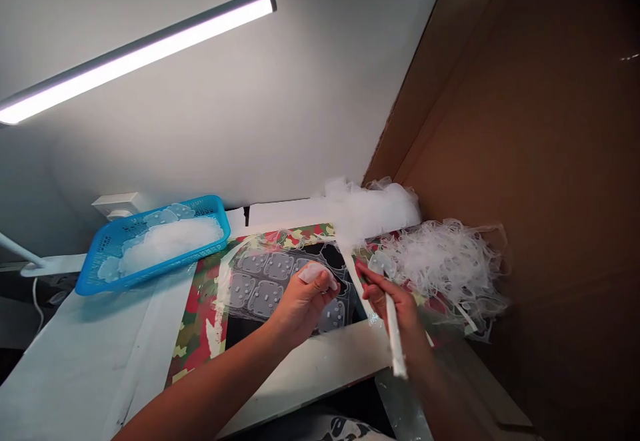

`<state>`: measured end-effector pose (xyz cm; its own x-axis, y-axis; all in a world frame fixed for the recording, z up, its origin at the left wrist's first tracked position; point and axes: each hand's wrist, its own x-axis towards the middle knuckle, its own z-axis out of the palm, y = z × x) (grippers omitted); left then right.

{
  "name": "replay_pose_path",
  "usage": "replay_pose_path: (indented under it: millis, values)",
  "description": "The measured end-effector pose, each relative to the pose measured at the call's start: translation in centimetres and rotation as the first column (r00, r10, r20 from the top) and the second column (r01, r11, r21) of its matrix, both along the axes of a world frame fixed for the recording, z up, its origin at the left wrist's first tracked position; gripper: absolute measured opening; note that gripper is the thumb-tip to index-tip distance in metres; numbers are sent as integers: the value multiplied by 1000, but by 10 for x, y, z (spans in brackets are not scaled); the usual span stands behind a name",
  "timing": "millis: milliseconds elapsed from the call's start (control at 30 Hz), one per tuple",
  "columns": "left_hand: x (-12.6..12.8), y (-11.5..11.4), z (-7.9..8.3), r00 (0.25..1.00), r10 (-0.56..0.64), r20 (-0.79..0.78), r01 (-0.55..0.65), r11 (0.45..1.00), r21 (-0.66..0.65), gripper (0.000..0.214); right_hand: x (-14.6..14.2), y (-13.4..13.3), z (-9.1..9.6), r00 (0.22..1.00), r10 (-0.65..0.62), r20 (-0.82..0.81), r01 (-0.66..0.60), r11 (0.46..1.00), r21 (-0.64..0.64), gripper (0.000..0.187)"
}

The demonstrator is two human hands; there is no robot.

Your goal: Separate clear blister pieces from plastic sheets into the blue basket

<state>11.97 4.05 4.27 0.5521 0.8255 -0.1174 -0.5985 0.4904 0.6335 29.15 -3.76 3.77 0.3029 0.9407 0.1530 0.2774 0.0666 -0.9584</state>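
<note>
My left hand point(305, 304) is closed around a small, soft, whitish translucent piece point(316, 272), gripped between thumb and fingers above the work sheet. In my right hand point(393, 298) is a white stick-like handle point(395, 341), slanting down toward me; what its far end looks like I cannot make out. Under my left hand lies a dark sheet with translucent moulded pieces point(267, 298) in rows, each rounded and dotted with small bumps. One loose translucent piece point(384, 263) lies just beyond my right hand.
A blue plastic basket point(150, 283) at the left holds whitish translucent pieces. Tangled clear strips point(445, 258) are heaped at the right, with white filmy material point(375, 209) behind. A brown cardboard panel point(530, 161) walls the right side. A tube lamp point(140, 51) hangs above.
</note>
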Motion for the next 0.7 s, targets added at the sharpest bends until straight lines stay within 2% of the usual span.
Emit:
replay_pose_path:
  millis: [133, 233, 700]
  values:
    - [-1, -2, 7, 999, 0, 46, -1, 999, 32, 26, -37, -2, 14, 964, -10, 265, -34, 986, 161, 35]
    - [-2, -4, 12, 998, 1, 59, -2, 1000, 21, 29, -47, -1, 19, 940, -74, 333, -11, 969, 246, 34]
    - [-3, -6, 15, 998, -33, 56, 31, 999, 23, 29, -45, -3, 21, 922, -87, 376, -5, 972, 237, 33]
